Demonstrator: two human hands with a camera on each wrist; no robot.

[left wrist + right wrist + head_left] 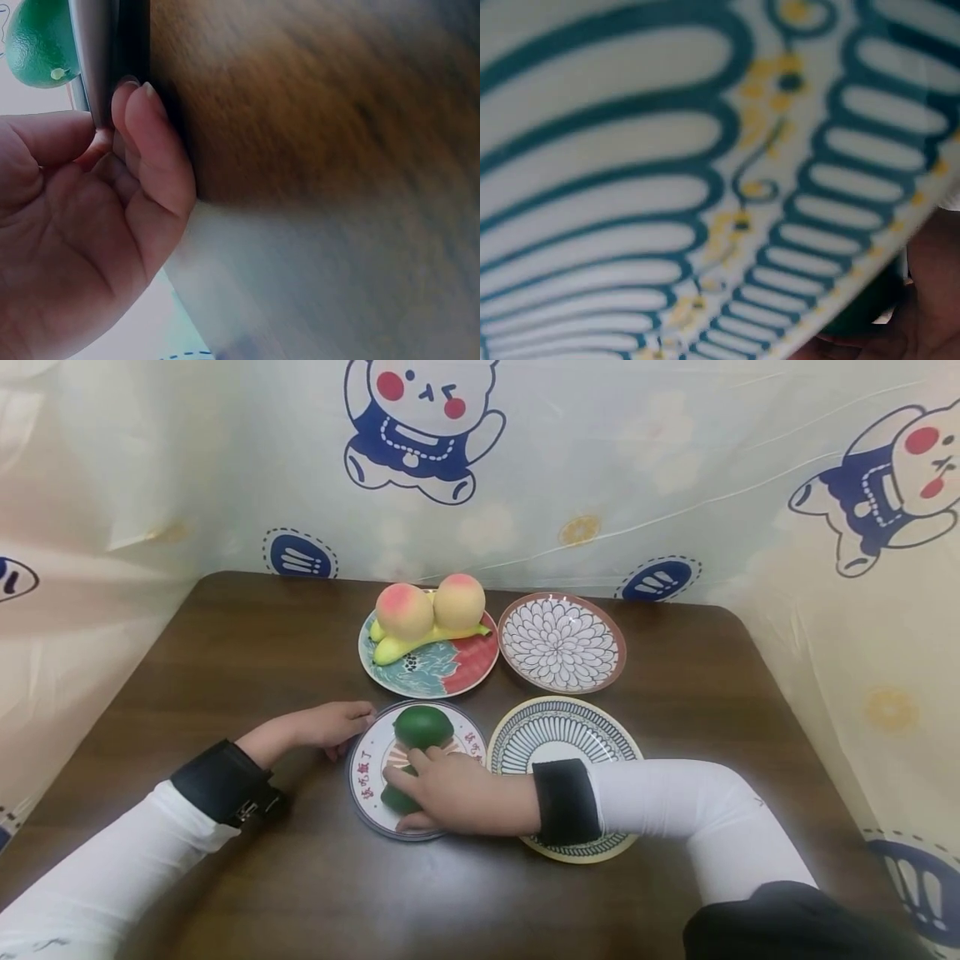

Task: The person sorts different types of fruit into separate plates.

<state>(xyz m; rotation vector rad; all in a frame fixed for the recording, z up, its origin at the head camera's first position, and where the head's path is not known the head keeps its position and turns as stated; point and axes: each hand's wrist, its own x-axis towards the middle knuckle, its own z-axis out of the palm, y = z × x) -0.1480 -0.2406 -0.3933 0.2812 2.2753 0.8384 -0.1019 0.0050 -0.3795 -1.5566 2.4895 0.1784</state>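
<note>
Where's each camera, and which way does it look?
Head: worn there, facing forward and down at the table; left hand, right hand and sleeves show.
Left wrist: sits there, facing the white plate; left hand shows.
Right wrist: sits there, facing the yellow-edged plate; some right hand shows.
Head and right wrist share that plate.

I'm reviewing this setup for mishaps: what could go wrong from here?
The left hand pinches the rim of the white plate; lifting that edge might send the farther green fruit, which neither hand holds, rolling.

The nearer green fruit is rounded, so it could slip from the right hand.

The right wrist is over the yellow-rimmed plate; a low sweep might knock it.
</note>
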